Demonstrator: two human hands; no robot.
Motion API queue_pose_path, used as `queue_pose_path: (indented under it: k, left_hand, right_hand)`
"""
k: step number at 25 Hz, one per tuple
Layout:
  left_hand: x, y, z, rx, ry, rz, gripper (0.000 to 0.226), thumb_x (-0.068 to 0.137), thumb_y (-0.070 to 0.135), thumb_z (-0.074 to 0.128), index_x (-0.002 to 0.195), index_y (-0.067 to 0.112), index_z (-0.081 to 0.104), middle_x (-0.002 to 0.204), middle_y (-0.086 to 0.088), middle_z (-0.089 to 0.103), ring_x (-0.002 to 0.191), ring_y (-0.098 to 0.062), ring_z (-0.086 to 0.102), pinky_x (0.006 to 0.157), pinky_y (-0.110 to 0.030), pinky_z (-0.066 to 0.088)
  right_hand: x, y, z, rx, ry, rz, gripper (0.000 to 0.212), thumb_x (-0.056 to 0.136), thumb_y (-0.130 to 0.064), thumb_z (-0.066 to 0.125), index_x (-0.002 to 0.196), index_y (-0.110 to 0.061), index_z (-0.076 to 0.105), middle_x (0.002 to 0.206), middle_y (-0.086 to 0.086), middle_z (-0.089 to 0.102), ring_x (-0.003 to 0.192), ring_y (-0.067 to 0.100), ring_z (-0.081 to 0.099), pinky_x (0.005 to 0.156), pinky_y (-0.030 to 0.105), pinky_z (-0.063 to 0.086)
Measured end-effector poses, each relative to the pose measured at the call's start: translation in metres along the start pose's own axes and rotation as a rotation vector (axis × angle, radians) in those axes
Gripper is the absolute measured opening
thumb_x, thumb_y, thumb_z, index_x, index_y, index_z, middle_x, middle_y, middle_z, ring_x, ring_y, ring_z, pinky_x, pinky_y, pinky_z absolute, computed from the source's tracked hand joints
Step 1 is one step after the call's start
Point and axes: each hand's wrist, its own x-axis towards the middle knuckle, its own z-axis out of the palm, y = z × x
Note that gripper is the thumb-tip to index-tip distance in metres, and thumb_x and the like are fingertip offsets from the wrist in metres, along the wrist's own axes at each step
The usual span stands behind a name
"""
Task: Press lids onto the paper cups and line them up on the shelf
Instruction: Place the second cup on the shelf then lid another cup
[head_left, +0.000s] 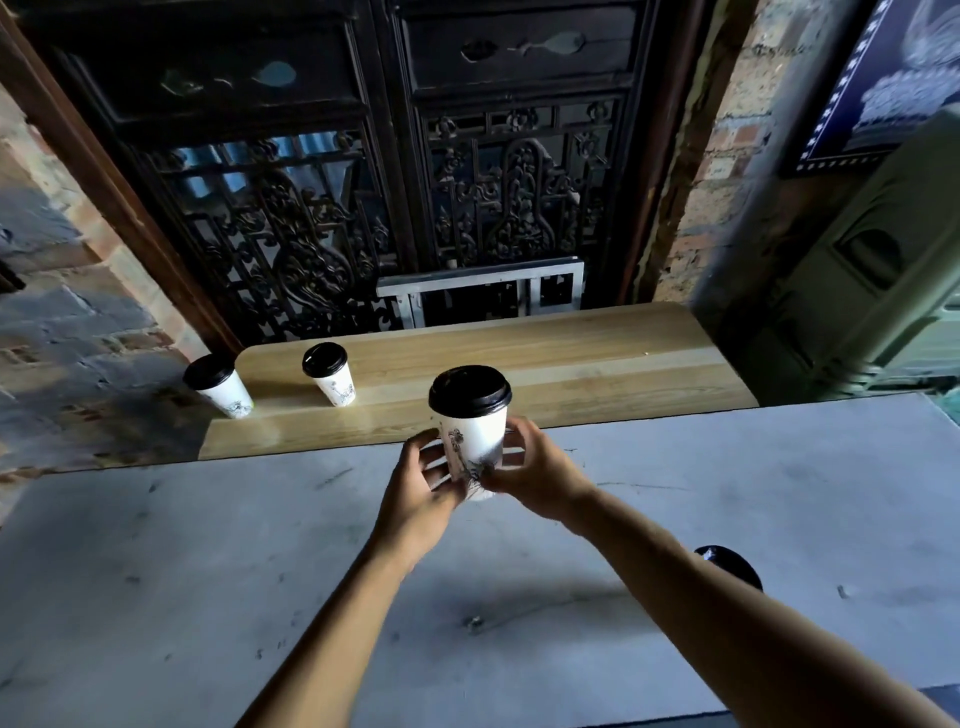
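A: What do the hands hold?

B: Both grip one cup (475, 436). The left hand (421, 486) curls round its left side, the right hand (540, 475) round its right, low on the wall. A black lid (469, 391) sits on it, above the fingers (514, 434).

A: Where is it?

B: Upright, over the far edge of the grey counter (208, 561), near the shelf (571, 358).

A: Others?

B: Two lidded cups on the shelf, beyond the fingers and to their left: one (332, 375) nearer, one (221, 387) at the shelf's left end. A black thing (732, 566) shows behind the right forearm; I cannot tell what it is.
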Motion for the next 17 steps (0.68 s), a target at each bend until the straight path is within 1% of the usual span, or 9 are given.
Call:
queue_pose_path:
  k: [2, 4, 6, 7, 10, 12, 14, 15, 17]
  left_hand:
    - [0.021, 0.002, -0.005, 0.067, -0.036, 0.014, 0.058, 0.085, -0.011, 0.070, 0.133, 0.017, 0.054, 0.120, 0.001, 0.069, 0.110, -0.014, 0.069, 0.082, -0.022, 0.056]
    - [0.042, 0.003, -0.008, 0.113, -0.055, 0.018, 0.060, 0.083, -0.011, 0.070, 0.136, 0.012, 0.056, 0.120, -0.001, 0.071, 0.111, -0.015, 0.070, 0.085, -0.021, 0.056]
    - [0.066, 0.004, -0.007, 0.139, -0.071, 0.009, 0.063, 0.080, -0.014, 0.071, 0.136, 0.008, 0.054, 0.120, -0.006, 0.072, 0.102, -0.010, 0.070, 0.082, -0.015, 0.057]
    - [0.079, 0.003, -0.006, 0.148, -0.074, 0.000, 0.065, 0.077, -0.013, 0.074, 0.134, 0.008, 0.053, 0.119, -0.009, 0.073, 0.098, -0.010, 0.071, 0.085, -0.017, 0.058]
    - [0.121, -0.007, 0.002, 0.156, -0.041, -0.030, 0.069, 0.061, 0.008, 0.080, 0.123, 0.018, 0.053, 0.115, -0.012, 0.074, 0.096, -0.020, 0.073, 0.095, -0.038, 0.058]
    - [0.154, -0.021, 0.010, 0.152, -0.017, -0.058, 0.072, 0.054, 0.023, 0.082, 0.119, 0.025, 0.052, 0.115, -0.011, 0.075, 0.099, -0.022, 0.074, 0.094, -0.041, 0.060]
    - [0.193, -0.038, 0.019, 0.186, 0.027, -0.069, 0.082, 0.048, 0.037, 0.079, 0.125, 0.028, 0.052, 0.115, -0.004, 0.075, 0.105, -0.022, 0.074, 0.095, -0.041, 0.061]
    - [0.211, -0.045, 0.022, 0.215, 0.035, -0.054, 0.084, 0.049, 0.037, 0.079, 0.129, 0.029, 0.052, 0.117, -0.002, 0.075, 0.108, -0.022, 0.074, 0.096, -0.041, 0.061]
    - [0.253, -0.067, 0.030, 0.221, 0.040, -0.037, 0.075, 0.060, 0.019, 0.083, 0.128, 0.031, 0.053, 0.120, -0.002, 0.073, 0.114, -0.027, 0.072, 0.099, -0.044, 0.060]
  right_hand:
    - [0.017, -0.008, -0.001, -0.106, -0.003, -0.014, 0.070, 0.077, -0.006, 0.082, 0.139, -0.009, 0.050, 0.128, 0.006, 0.066, 0.106, 0.018, 0.067, 0.089, 0.031, 0.058]
    - [0.035, -0.013, -0.004, -0.201, -0.006, -0.009, 0.067, 0.075, -0.010, 0.083, 0.135, -0.010, 0.053, 0.126, 0.006, 0.069, 0.105, 0.018, 0.068, 0.093, 0.035, 0.057]
    - [0.057, -0.012, -0.008, -0.264, -0.025, 0.011, 0.063, 0.074, -0.012, 0.082, 0.131, -0.011, 0.056, 0.122, 0.006, 0.071, 0.101, 0.019, 0.069, 0.090, 0.037, 0.057]
    - [0.068, -0.011, -0.011, -0.278, -0.033, 0.023, 0.062, 0.074, -0.011, 0.082, 0.130, -0.012, 0.056, 0.122, 0.005, 0.071, 0.099, 0.019, 0.070, 0.088, 0.034, 0.057]
    - [0.114, 0.006, -0.017, -0.308, -0.064, 0.044, 0.067, 0.075, -0.012, 0.083, 0.135, -0.013, 0.053, 0.125, 0.004, 0.070, 0.102, 0.018, 0.070, 0.087, 0.030, 0.054]
    - [0.151, 0.024, -0.018, -0.346, -0.082, 0.040, 0.071, 0.075, -0.015, 0.084, 0.137, -0.014, 0.051, 0.126, 0.004, 0.069, 0.105, 0.019, 0.070, 0.090, 0.033, 0.056]
    - [0.193, 0.046, -0.016, -0.361, -0.099, 0.024, 0.074, 0.075, -0.016, 0.084, 0.139, -0.016, 0.048, 0.128, 0.004, 0.069, 0.109, 0.020, 0.069, 0.092, 0.035, 0.056]
    - [0.211, 0.056, -0.014, -0.378, -0.098, 0.013, 0.075, 0.075, -0.016, 0.083, 0.141, -0.016, 0.047, 0.128, 0.005, 0.069, 0.111, 0.020, 0.068, 0.092, 0.034, 0.056]
    - [0.249, 0.080, -0.014, -0.403, -0.074, -0.021, 0.074, 0.076, -0.016, 0.081, 0.141, -0.015, 0.047, 0.127, 0.005, 0.069, 0.115, 0.021, 0.066, 0.091, 0.031, 0.053]
